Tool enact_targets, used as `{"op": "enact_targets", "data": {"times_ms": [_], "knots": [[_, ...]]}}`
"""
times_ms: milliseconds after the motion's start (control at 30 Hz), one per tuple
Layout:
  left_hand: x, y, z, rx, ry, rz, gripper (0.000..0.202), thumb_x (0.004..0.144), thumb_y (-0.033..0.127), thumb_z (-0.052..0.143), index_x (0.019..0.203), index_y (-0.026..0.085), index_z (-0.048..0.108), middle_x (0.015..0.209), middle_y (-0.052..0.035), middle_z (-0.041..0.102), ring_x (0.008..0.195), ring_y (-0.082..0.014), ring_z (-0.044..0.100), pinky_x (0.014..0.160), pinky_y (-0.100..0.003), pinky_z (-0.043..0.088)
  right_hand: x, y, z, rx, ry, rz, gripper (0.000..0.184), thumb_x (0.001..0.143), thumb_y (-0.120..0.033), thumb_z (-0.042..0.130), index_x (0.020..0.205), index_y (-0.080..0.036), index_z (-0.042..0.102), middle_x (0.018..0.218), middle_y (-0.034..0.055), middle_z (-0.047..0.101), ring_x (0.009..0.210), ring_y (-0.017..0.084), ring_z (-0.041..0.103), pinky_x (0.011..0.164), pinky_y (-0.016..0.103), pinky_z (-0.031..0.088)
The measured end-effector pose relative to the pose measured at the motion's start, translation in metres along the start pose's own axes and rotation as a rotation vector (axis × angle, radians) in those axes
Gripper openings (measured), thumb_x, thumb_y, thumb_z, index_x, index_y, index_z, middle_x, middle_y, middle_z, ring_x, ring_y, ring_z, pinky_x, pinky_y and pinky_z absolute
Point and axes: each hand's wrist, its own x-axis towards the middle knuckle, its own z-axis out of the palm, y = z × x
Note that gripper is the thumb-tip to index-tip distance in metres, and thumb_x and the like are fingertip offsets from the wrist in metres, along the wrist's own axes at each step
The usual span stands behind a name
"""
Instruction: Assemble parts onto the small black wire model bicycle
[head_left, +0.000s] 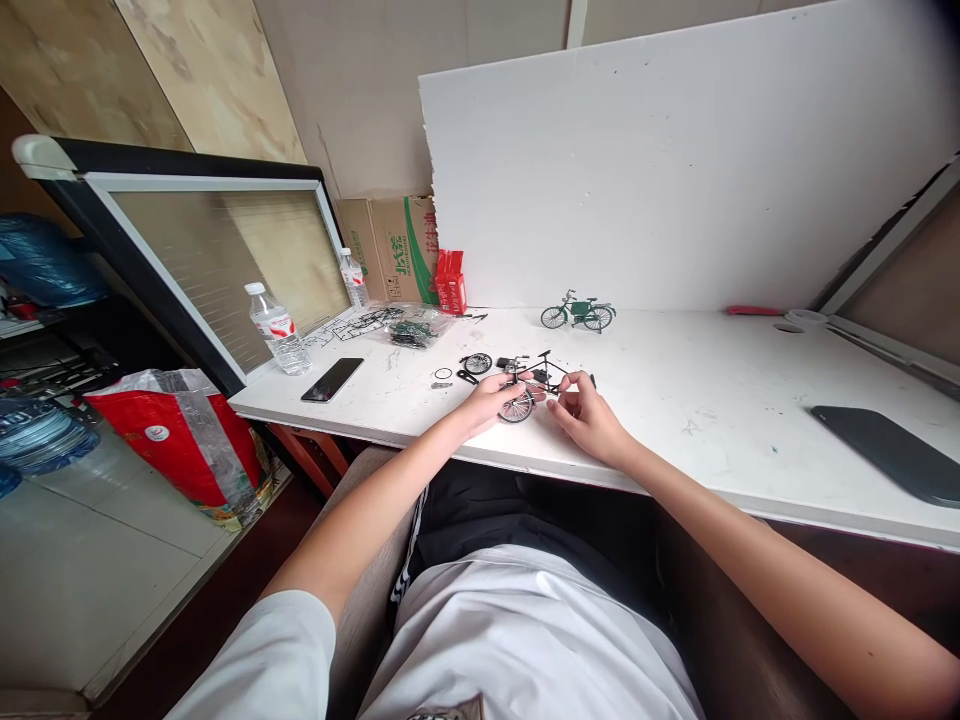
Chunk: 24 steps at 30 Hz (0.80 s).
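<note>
A black model bicycle (517, 404) with one spoked wheel fitted is held low over the white table's front part. My left hand (491, 402) is closed around its wheel end, thumb near the wheel and fingers behind it. At the other end of the frame, my right hand (589, 418) is closed with its fingertips against the model; whether a small part is also between them cannot be made out. A loose spoked wheel (477, 364), a thin black ring (443, 374) and small black pieces lie just left of the model. Dark parts behind it are partly hidden by my hands.
A finished-looking green model bicycle (577, 313) stands farther back. A bag of parts (414, 328), a black phone (332, 380), water bottles (277, 330) and a red box (451, 282) are leftward. A dark flat object (892, 452) and a red-handled tool (754, 311) lie rightward.
</note>
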Motion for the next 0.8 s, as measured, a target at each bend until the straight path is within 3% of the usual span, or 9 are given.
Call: {"op": "enact_targets", "data": {"times_ms": [167, 267, 433, 667, 800], "knots": [[-0.001, 0.004, 0.006, 0.044, 0.014, 0.013, 0.045, 0.084, 0.041, 0.086, 0.118, 0.013, 0.075, 0.111, -0.0160, 0.080, 0.108, -0.0279, 0.076, 0.108, -0.046, 0.051, 0.003, 0.004, -0.002, 0.097, 0.140, 0.039, 0.045, 0.099, -0.052, 0.058, 0.130, -0.026, 0.038, 0.070, -0.0065, 0.056, 0.055, 0.016, 0.052, 0.057, 0.029, 0.043], [-0.004, 0.007, 0.011, 0.077, 0.001, 0.030, 0.045, 0.084, 0.046, 0.085, 0.111, 0.011, 0.077, 0.109, -0.0159, 0.080, 0.108, -0.0289, 0.076, 0.106, -0.044, 0.053, 0.005, 0.006, -0.004, 0.162, 0.150, 0.073, 0.050, 0.102, -0.054, 0.054, 0.140, -0.024, 0.041, 0.074, -0.0037, 0.061, 0.058, 0.018, 0.058, 0.062, 0.032, 0.049], [-0.006, 0.008, 0.012, 0.109, -0.004, 0.030, 0.045, 0.084, 0.047, 0.085, 0.111, 0.012, 0.076, 0.110, -0.0151, 0.080, 0.107, -0.0279, 0.075, 0.100, -0.041, 0.054, 0.004, 0.002, -0.007, 0.194, 0.081, 0.006, 0.046, 0.105, -0.060, 0.047, 0.121, -0.020, 0.063, 0.081, 0.0033, 0.067, 0.071, 0.020, 0.063, 0.075, 0.036, 0.054], [-0.008, 0.010, 0.013, 0.107, 0.001, 0.003, 0.047, 0.082, 0.048, 0.086, 0.113, 0.013, 0.075, 0.109, -0.0140, 0.080, 0.107, -0.0270, 0.075, 0.100, -0.039, 0.053, -0.001, -0.010, -0.009, 0.234, 0.034, -0.031, 0.071, 0.106, -0.072, 0.022, 0.103, -0.019, 0.069, 0.083, 0.0080, 0.068, 0.073, 0.021, 0.061, 0.068, 0.034, 0.051], [-0.008, 0.010, 0.014, 0.101, -0.007, 0.006, 0.046, 0.081, 0.045, 0.088, 0.112, 0.013, 0.077, 0.110, -0.0140, 0.080, 0.105, -0.0270, 0.075, 0.101, -0.041, 0.052, -0.001, -0.012, -0.007, 0.067, 0.074, -0.046, 0.058, 0.102, -0.073, 0.044, 0.090, -0.021, 0.067, 0.073, 0.0049, 0.065, 0.070, 0.021, 0.060, 0.071, 0.034, 0.051]]}}
